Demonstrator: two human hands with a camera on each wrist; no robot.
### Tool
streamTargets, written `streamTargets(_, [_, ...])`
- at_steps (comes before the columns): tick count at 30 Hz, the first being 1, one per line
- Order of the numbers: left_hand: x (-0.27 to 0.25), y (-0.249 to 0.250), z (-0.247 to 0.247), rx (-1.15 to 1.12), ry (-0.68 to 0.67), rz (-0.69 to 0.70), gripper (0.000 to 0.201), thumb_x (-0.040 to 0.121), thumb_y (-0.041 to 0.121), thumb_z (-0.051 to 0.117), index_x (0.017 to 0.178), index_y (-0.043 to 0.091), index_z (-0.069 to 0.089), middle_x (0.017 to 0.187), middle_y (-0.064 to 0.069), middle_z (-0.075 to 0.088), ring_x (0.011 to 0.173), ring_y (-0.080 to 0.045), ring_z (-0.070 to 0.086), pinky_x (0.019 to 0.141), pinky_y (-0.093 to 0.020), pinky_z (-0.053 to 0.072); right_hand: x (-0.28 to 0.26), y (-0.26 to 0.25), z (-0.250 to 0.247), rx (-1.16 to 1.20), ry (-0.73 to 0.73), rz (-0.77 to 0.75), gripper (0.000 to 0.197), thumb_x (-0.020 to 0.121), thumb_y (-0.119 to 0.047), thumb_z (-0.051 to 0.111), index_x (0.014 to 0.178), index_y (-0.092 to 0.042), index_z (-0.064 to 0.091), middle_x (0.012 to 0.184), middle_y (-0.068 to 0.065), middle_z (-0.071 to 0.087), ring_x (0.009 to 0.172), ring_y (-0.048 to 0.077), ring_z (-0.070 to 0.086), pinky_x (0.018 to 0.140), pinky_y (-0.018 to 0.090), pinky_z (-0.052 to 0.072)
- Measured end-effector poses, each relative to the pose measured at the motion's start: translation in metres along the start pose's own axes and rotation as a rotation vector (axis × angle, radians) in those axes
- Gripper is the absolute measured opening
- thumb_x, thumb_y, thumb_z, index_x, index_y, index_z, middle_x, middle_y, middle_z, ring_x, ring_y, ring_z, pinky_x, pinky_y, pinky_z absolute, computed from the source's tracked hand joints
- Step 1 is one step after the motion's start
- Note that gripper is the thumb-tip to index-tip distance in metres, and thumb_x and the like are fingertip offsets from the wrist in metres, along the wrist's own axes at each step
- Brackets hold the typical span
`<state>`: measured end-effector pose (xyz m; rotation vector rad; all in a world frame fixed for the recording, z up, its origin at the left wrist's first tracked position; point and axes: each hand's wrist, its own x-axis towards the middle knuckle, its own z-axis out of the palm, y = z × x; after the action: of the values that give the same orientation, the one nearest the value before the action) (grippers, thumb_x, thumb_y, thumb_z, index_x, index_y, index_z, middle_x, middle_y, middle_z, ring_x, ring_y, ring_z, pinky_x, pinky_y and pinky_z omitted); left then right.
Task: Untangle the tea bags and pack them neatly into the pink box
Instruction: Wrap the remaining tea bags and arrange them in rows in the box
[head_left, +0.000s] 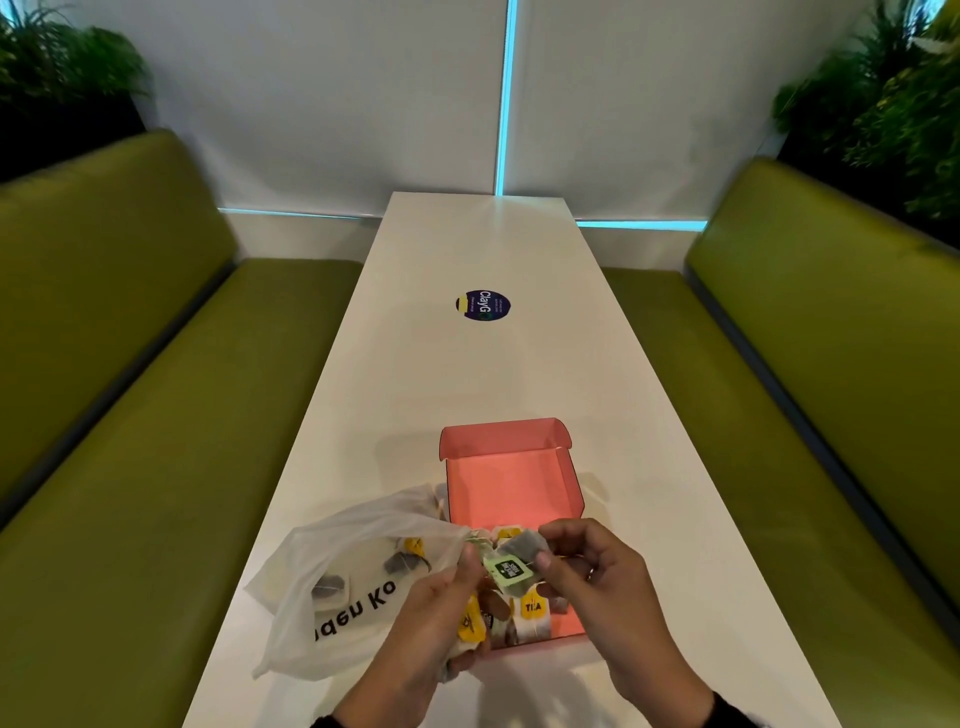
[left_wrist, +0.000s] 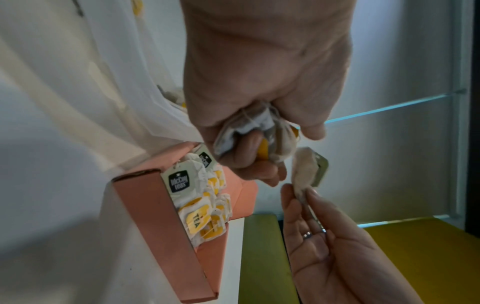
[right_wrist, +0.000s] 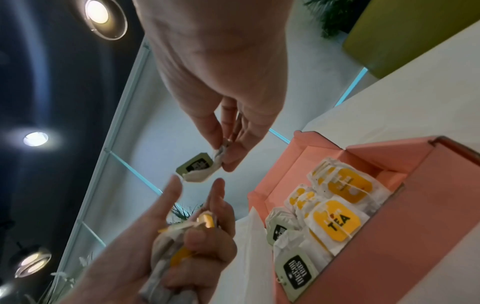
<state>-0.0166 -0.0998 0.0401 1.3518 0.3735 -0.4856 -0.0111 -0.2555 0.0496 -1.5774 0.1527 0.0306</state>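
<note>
The open pink box (head_left: 511, 480) stands on the white table (head_left: 467, 374) just beyond my hands. Several tea bags with yellow and green tags (right_wrist: 335, 220) lie packed at its near end. My left hand (head_left: 457, 587) grips a tangled bundle of tea bags (left_wrist: 252, 131) with yellow tags, to the left of the box's near end. My right hand (head_left: 550, 551) pinches one tea bag with a green tag (head_left: 511, 569) between thumb and fingers, held just above the box and beside the bundle. Thin strings run between this bag and the bundle.
A translucent white plastic bag (head_left: 353, 571) with more tea bags inside lies left of the box, against my left hand. A round dark sticker (head_left: 483, 306) sits mid-table. Green benches (head_left: 156, 389) flank the table on both sides, with plants in the far corners.
</note>
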Motion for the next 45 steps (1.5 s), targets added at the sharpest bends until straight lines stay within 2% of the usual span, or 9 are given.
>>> streamTargets(3, [-0.002, 0.0, 0.001, 0.104, -0.007, 0.066, 0.036, 0.079, 0.048, 0.062, 0.064, 0.016, 0.065, 0.064, 0.001, 0.059, 0.055, -0.012, 0.046, 0.043, -0.017, 0.033, -0.002, 0.0, 0.0, -0.022, -0.012, 0.033, 0.011, 0.08, -0.005, 0.07, 0.086, -0.013, 0.066, 0.075, 0.005, 0.068, 0.06, 0.012, 0.062, 0.057, 0.023, 0.051])
streamTargets(7, [0.002, -0.003, -0.003, 0.163, -0.035, 0.13, 0.022, 0.085, 0.024, 0.066, 0.077, 0.004, 0.07, 0.071, -0.004, 0.058, 0.064, -0.011, 0.051, 0.054, -0.019, 0.037, 0.0, -0.004, -0.007, -0.095, -0.155, 0.156, 0.039, 0.07, -0.02, 0.081, 0.103, -0.02, 0.061, 0.09, 0.006, 0.065, 0.067, 0.011, 0.062, 0.059, 0.026, 0.053])
streamTargets(12, [0.002, -0.001, -0.01, 0.196, -0.133, 0.144, 0.027, 0.085, 0.027, 0.064, 0.071, 0.005, 0.069, 0.069, -0.007, 0.05, 0.063, -0.016, 0.045, 0.065, -0.031, 0.034, 0.005, -0.008, -0.017, -0.035, -0.283, 0.233, 0.021, 0.075, -0.001, 0.074, 0.094, -0.005, 0.066, 0.077, 0.013, 0.064, 0.062, 0.021, 0.062, 0.057, 0.029, 0.052])
streamTargets(24, [0.0, 0.002, -0.016, 0.279, -0.283, 0.157, 0.027, 0.084, 0.029, 0.063, 0.061, 0.018, 0.068, 0.06, 0.002, 0.053, 0.06, -0.011, 0.048, 0.056, -0.023, 0.04, 0.006, -0.01, -0.034, -0.163, -0.547, 0.256, 0.023, 0.067, -0.012, 0.073, 0.084, -0.008, 0.058, 0.072, 0.007, 0.064, 0.062, 0.018, 0.061, 0.053, 0.022, 0.046])
streamTargets(27, [-0.002, 0.003, -0.015, 0.323, -0.218, 0.171, 0.029, 0.075, 0.043, 0.065, 0.059, 0.019, 0.063, 0.059, 0.003, 0.051, 0.057, -0.008, 0.046, 0.057, -0.021, 0.036, 0.007, -0.004, -0.031, -0.177, -0.486, 0.244, 0.025, 0.062, -0.007, 0.071, 0.083, -0.006, 0.055, 0.071, 0.009, 0.062, 0.057, 0.017, 0.056, 0.052, 0.023, 0.043])
streamTargets(34, [0.012, 0.011, -0.019, 0.542, -0.103, 0.344, 0.016, 0.079, 0.026, 0.074, 0.074, 0.011, 0.072, 0.076, -0.002, 0.07, 0.063, -0.002, 0.055, 0.064, -0.023, 0.043, 0.01, 0.0, -0.013, -0.141, -0.407, 0.22, 0.037, 0.071, -0.006, 0.074, 0.103, -0.015, 0.059, 0.092, 0.01, 0.062, 0.076, 0.019, 0.057, 0.065, 0.024, 0.053])
streamTargets(37, [0.015, 0.021, -0.02, 0.719, -0.084, 0.444, 0.007, 0.079, 0.03, 0.074, 0.072, 0.027, 0.073, 0.074, 0.008, 0.07, 0.069, 0.003, 0.059, 0.069, -0.02, 0.046, 0.014, -0.002, -0.008, -0.458, -0.354, 0.002, 0.016, 0.076, -0.011, 0.072, 0.086, -0.022, 0.066, 0.077, -0.012, 0.064, 0.074, 0.007, 0.055, 0.066, 0.014, 0.044])
streamTargets(40, [0.019, 0.026, -0.026, 0.89, -0.035, 0.463, 0.012, 0.074, 0.042, 0.076, 0.07, 0.044, 0.064, 0.066, 0.013, 0.061, 0.07, 0.004, 0.056, 0.062, -0.01, 0.038, 0.015, 0.006, -0.004, -0.566, -0.253, -0.086, 0.01, 0.073, -0.014, 0.075, 0.078, -0.014, 0.067, 0.07, -0.009, 0.054, 0.065, 0.007, 0.044, 0.061, 0.017, 0.036])
streamTargets(45, [0.022, 0.016, -0.029, 1.334, 0.066, 0.411, 0.027, 0.083, 0.048, 0.061, 0.108, 0.038, 0.064, 0.085, 0.013, 0.057, 0.095, -0.008, 0.055, 0.075, -0.022, 0.042, 0.012, 0.034, 0.002, -0.424, -0.224, 0.072, 0.021, 0.069, 0.001, 0.075, 0.07, -0.018, 0.066, 0.065, -0.009, 0.062, 0.061, -0.002, 0.054, 0.061, 0.017, 0.046])
